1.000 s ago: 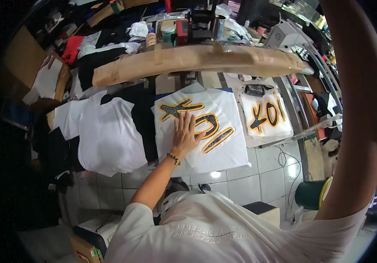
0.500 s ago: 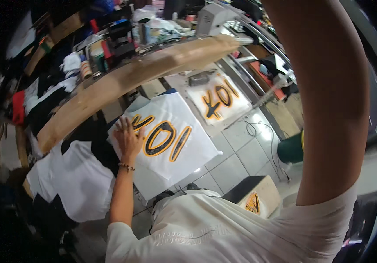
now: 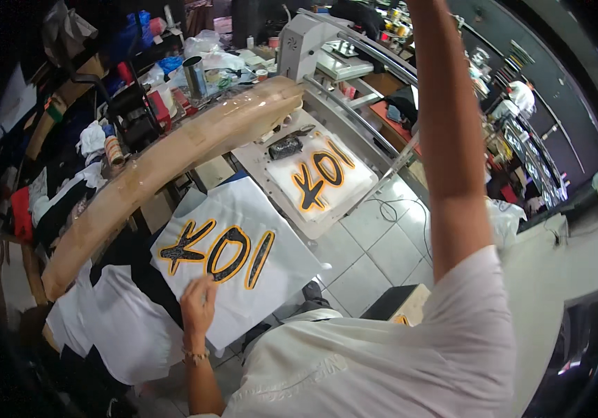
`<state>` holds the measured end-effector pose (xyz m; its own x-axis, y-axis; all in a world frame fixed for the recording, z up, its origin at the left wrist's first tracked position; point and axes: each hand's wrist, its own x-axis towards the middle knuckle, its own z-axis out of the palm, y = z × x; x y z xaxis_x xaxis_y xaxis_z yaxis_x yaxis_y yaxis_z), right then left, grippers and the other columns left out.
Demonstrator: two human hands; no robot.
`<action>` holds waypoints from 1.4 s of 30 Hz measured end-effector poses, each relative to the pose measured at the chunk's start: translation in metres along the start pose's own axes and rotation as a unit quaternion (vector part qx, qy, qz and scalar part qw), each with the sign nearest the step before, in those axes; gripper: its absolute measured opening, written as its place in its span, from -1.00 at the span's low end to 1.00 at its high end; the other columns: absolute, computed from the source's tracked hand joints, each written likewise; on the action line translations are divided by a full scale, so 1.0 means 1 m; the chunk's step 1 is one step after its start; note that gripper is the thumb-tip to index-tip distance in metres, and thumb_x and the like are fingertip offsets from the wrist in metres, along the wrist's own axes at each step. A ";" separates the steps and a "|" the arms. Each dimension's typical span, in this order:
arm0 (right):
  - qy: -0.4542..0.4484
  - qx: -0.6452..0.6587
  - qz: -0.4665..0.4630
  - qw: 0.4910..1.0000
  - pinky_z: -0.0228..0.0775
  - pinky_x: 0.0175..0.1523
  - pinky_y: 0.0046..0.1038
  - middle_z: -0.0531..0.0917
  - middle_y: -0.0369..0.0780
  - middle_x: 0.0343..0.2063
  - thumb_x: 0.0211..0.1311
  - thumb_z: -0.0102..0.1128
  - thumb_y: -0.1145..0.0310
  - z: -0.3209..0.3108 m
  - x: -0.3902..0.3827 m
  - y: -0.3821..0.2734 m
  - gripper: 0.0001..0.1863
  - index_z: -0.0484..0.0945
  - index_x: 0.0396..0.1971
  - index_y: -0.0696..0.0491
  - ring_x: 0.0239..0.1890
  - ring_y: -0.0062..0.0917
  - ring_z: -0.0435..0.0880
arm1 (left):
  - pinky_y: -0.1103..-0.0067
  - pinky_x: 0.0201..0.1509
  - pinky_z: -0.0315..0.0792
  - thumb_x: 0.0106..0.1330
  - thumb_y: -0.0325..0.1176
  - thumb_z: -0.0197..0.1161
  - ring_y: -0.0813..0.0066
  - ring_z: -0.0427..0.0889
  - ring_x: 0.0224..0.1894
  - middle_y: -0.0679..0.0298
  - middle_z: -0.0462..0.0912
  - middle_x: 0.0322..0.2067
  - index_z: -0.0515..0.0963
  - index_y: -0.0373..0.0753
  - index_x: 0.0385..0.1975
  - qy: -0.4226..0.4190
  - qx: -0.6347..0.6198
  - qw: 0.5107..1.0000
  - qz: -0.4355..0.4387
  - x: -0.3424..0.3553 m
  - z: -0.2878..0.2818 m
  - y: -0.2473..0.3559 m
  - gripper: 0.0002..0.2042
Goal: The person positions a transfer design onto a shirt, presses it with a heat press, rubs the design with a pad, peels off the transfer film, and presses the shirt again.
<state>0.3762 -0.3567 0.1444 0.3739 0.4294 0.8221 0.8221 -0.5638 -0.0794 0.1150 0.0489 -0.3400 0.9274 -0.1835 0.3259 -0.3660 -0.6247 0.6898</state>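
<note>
My left hand (image 3: 199, 305), with a beaded bracelet at the wrist, is over the near edge of a white cloth (image 3: 233, 202). Its fingers are slightly bent and drawn together, just below the cloth's bold black lettering outlined in orange. Nothing shows in them; whether they touch the cloth I cannot tell. The cloth lies spread over a flat board whose grey edge shows. Beyond it to the right, a second white piece (image 3: 362, 179) with the same lettering lies on a pale platen (image 3: 313, 230). My right arm (image 3: 455, 139) reaches up past the top edge, its hand out of view.
A long, curved, brown wrapped bundle (image 3: 174, 143) runs behind the cloth. A dark block (image 3: 285, 148) rests on the platen. Behind stands a grey machine head (image 3: 299, 49) with metal rails. White garments (image 3: 121, 313) lie at left; a black-topped box (image 3: 396, 303) stands at lower right.
My left hand has moved from the lettering's left end toward the cloth's near edge, and its spread fingers have drawn together. The view has shifted; the right arm stays raised.
</note>
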 end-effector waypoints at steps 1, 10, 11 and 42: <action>0.045 -0.020 0.069 0.996 0.52 0.00 -0.35 0.76 -0.04 -0.24 0.44 0.12 -0.11 0.025 -0.056 0.039 -0.42 0.65 -0.05 0.19 -0.21 -0.32 0.74 | 0.34 -0.16 0.54 0.35 -0.46 0.31 0.14 0.69 -0.27 0.05 0.72 -0.30 0.67 -0.38 -0.22 -0.004 0.009 0.999 -0.044 -0.017 0.000 0.017 -0.87; -0.317 -0.003 0.355 0.879 0.46 0.27 -0.14 0.63 0.08 0.08 -0.08 0.59 0.14 0.311 -0.453 0.201 -0.13 0.43 0.33 -0.12 0.22 -0.01 0.57 | 0.51 -0.41 0.46 0.29 -0.43 0.39 0.41 0.62 -0.52 0.16 0.70 -0.49 0.72 -0.37 -0.26 0.067 -0.029 0.953 -0.293 -0.108 0.064 0.107 -0.86; -0.331 -0.045 0.361 0.871 0.42 0.31 -0.08 0.52 0.10 0.20 -0.10 0.60 0.14 0.326 -0.469 0.209 -0.03 0.32 0.40 -0.23 0.31 0.02 0.46 | 0.51 -0.40 0.48 0.29 -0.43 0.40 0.43 0.64 -0.51 0.15 0.72 -0.47 0.72 -0.37 -0.24 0.044 -0.001 0.960 -0.276 -0.104 0.069 0.117 -0.85; -0.262 0.434 0.262 0.821 0.43 0.27 -0.21 0.49 -0.01 0.19 0.06 0.54 0.40 0.266 -0.436 -0.164 -0.22 0.38 0.32 0.07 0.23 -0.09 0.51 | 0.35 0.39 0.37 0.13 -0.29 0.60 0.06 0.44 0.35 -0.12 0.36 0.34 0.13 -0.36 0.45 0.186 -0.118 0.963 -0.157 0.031 0.113 0.082 -0.07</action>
<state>0.1922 -0.2634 -0.3510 0.7208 0.6610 0.2084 0.4001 -0.1513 -0.9039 0.1227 -0.0939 -0.3459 0.9196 0.2983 0.2556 -0.1197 -0.4068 0.9056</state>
